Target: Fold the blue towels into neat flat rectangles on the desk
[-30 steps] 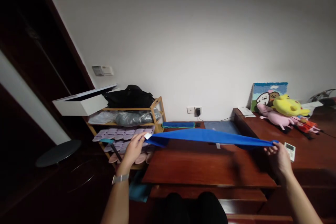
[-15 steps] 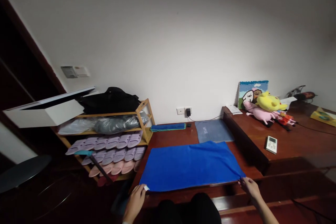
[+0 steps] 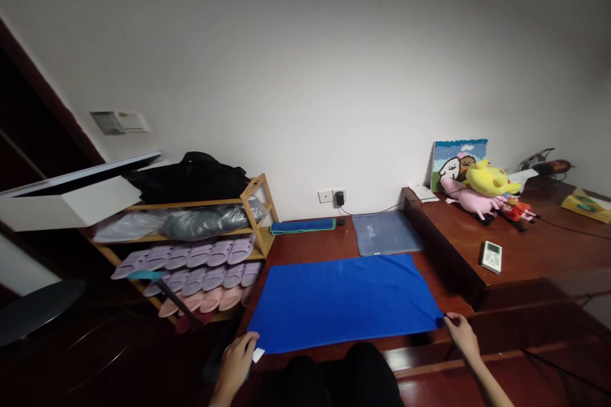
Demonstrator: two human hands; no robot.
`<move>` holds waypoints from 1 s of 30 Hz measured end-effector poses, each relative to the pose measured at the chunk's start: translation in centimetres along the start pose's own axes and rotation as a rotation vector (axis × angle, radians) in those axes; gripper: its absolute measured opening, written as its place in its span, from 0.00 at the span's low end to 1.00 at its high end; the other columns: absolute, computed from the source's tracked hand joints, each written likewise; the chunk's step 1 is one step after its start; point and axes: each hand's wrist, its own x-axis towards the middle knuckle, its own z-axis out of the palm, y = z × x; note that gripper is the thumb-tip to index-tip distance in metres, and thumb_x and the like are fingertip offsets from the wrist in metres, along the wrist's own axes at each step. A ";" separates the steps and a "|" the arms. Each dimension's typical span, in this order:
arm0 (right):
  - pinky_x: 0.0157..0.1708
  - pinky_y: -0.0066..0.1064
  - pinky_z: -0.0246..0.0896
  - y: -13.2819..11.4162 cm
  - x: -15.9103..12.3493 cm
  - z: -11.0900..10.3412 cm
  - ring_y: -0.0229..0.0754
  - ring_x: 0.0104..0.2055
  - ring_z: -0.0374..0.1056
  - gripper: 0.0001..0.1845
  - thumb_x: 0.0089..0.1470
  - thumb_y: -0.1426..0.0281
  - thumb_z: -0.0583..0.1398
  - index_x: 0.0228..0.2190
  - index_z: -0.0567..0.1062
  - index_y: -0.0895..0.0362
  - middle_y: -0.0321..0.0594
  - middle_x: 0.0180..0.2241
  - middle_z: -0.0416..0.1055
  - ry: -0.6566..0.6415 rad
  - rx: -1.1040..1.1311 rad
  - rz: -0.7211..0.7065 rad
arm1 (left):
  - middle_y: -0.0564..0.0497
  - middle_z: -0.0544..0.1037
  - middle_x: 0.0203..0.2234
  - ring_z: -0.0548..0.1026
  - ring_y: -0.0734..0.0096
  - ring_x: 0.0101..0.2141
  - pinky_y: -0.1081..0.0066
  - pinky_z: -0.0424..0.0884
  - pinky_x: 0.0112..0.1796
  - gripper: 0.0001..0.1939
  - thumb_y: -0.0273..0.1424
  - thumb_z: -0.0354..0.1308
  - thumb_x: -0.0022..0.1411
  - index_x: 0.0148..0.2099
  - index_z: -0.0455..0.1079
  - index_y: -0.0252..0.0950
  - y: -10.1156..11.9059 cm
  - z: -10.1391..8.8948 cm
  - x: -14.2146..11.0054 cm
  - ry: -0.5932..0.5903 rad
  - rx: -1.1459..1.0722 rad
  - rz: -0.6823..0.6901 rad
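A blue towel [image 3: 344, 302] lies spread nearly flat on the reddish-brown wooden table [image 3: 310, 245], with small wrinkles towards its right side. At its near left corner, my left hand [image 3: 237, 356] pinches the edge beside a small white tag [image 3: 258, 355]. My right hand [image 3: 461, 331] has its fingers closed on the near right corner. Behind the towel are a folded dark blue cloth with a green border [image 3: 303, 226] and a grey-blue zip bag [image 3: 386, 233].
On the left stands a wooden shoe rack [image 3: 260, 216] with rows of slippers [image 3: 200, 254], a black bag [image 3: 191, 178] and an open white box [image 3: 71, 203]. The higher cabinet on the right bears plush toys [image 3: 477, 194] and a white remote [image 3: 491, 257]. A plugged-in adapter [image 3: 339, 198] trails a black cord.
The towel, earlier stretched in the air between both hands, came down onto the table and now lies flatter. Both hands moved down and towards me, still at its near corners. The view shifted right.
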 end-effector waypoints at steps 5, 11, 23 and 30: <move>0.57 0.43 0.63 -3.9 0.5 3.7 0.54 0.51 0.72 0.27 0.54 0.54 0.50 0.43 0.77 0.58 0.55 0.46 0.76 -0.024 -0.258 -0.439 | 0.49 0.86 0.37 0.83 0.57 0.42 0.65 0.76 0.47 0.14 0.34 0.50 0.60 0.38 0.78 0.44 0.1 0.7 0.5 0.013 0.108 -0.016; 0.70 0.44 0.46 -7.8 1.2 9.3 0.51 0.71 0.52 0.34 0.64 0.57 0.45 0.63 0.69 0.58 0.46 0.68 0.59 -0.211 -0.626 -0.592 | 0.49 0.85 0.42 0.83 0.64 0.43 0.72 0.75 0.44 0.16 0.29 0.48 0.63 0.44 0.77 0.42 -1.3 1.0 0.0 -0.049 0.129 -0.123; 0.72 0.52 0.41 -4.3 2.2 10.4 0.53 0.74 0.43 0.40 0.61 0.52 0.40 0.69 0.60 0.52 0.37 0.71 0.51 -0.232 -0.877 -0.555 | 0.45 0.81 0.49 0.78 0.60 0.51 0.63 0.71 0.55 0.18 0.32 0.46 0.68 0.49 0.77 0.40 3.3 3.3 8.1 0.023 0.245 0.165; 0.68 0.60 0.48 -5.8 3.1 12.7 0.62 0.70 0.53 0.36 0.57 0.51 0.45 0.60 0.73 0.46 0.42 0.65 0.65 -0.142 -0.793 -0.564 | 0.39 0.62 0.69 0.60 0.54 0.68 0.53 0.57 0.66 0.28 0.35 0.48 0.69 0.68 0.65 0.33 1.9 8.2 14.6 -0.055 0.351 0.092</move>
